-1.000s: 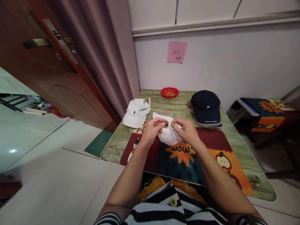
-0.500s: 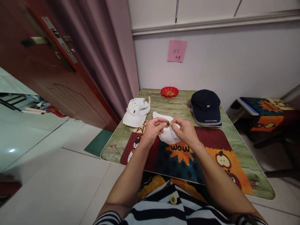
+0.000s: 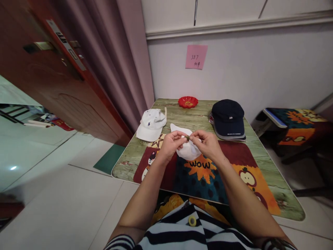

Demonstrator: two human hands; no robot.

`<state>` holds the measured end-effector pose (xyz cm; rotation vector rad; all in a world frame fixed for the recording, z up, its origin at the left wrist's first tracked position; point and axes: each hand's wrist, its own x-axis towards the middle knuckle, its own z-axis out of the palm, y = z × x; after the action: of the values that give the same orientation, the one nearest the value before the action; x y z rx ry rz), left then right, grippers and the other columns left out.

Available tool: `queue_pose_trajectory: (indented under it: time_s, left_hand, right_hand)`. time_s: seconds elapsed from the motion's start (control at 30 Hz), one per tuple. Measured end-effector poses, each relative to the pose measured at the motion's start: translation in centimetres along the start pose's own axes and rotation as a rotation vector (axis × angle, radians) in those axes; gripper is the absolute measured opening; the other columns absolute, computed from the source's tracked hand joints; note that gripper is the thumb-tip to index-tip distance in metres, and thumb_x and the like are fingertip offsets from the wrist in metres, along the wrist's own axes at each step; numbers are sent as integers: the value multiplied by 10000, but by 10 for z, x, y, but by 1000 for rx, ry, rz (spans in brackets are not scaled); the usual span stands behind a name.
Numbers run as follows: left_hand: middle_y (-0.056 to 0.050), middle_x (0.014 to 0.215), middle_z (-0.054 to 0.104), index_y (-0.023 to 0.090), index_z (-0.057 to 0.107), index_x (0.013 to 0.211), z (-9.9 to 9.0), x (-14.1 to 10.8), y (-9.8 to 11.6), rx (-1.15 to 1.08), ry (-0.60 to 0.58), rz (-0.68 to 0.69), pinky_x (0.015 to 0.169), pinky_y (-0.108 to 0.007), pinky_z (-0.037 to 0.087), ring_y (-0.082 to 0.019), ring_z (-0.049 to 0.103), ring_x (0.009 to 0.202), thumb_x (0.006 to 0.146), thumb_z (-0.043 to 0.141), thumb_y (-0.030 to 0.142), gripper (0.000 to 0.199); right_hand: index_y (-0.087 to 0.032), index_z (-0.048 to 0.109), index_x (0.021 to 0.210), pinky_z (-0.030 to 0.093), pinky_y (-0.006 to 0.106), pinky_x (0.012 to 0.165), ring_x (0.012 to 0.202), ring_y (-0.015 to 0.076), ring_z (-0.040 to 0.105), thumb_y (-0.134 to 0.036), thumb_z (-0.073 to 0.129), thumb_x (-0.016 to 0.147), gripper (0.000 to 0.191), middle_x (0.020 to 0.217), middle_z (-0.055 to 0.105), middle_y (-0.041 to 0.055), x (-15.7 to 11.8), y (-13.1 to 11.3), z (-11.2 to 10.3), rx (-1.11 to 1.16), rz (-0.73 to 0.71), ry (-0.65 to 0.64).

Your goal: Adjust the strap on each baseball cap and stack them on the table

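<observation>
A white cap (image 3: 187, 153) lies on the table in front of me, its brim pointing away and its back opening towards me. At its back edge sits a small dark, brassy buckle (image 3: 187, 138) on the strap. My left hand (image 3: 171, 143) pinches the strap at the buckle between thumb and fingers. From the other side, my right hand (image 3: 207, 144) pinches the strap close to the buckle, fingertips almost meeting. The strap's end is mostly hidden by the fingers. Another white cap (image 3: 151, 125), with a small dark logo, rests to the left.
Stacked dark navy caps (image 3: 228, 118) stand at the right. A red scalloped dish (image 3: 187, 102) is at the table's back edge. Beneath my hands lies a colourful mat (image 3: 208, 187) on the green wood-patterned table (image 3: 284, 187). A pink note (image 3: 196, 57) hangs on the wall.
My fingers have shifted slightly at the buckle, and the right hand has moved a little. The held cap has turned slightly; the other things stay put.
</observation>
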<state>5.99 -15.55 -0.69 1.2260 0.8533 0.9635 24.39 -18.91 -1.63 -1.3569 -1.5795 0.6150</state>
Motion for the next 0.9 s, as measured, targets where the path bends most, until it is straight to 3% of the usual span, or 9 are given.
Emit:
queue_pose_trajectory:
  time_s: [0.2,0.43,0.67,0.8,0.9]
  left_hand:
    - [-43,746,733,150,705,905,-7,1,-1,-9,15,-18,483,-198,352,-61,491,495,651,860,390,382]
    - [-58,734,743,138,706,910,-1,1,-1,32,-22,-30,486,-202,357,-71,501,501,649,865,406,407]
    - [-48,748,715,145,689,817,-10,-3,5,85,2,5,478,-213,315,-65,450,497,703,826,465,366]
    - [-25,717,675,160,702,794,-19,4,14,226,128,171,570,-225,390,-110,515,597,727,803,422,289]
    - [-55,886,716,180,761,892,-22,16,25,443,116,344,696,-242,450,-170,605,810,763,781,383,242]
  right_hand:
    - [-180,734,887,388,263,559,569,143,529,-429,651,860,264,653,654,7,-3,9,-8,107,71,-27]
    - [-175,748,839,376,264,575,587,137,519,-402,666,859,242,646,641,-4,0,8,-4,84,7,-19]
    - [-169,762,1058,507,313,754,886,232,689,-598,485,969,518,975,770,90,-6,21,-7,266,94,18]
    - [-185,766,995,512,320,813,942,244,681,-623,546,930,494,996,769,73,-15,31,-11,227,93,-65]
    - [-190,753,936,503,302,762,864,224,667,-608,563,923,460,912,755,53,-20,32,-11,221,90,-102]
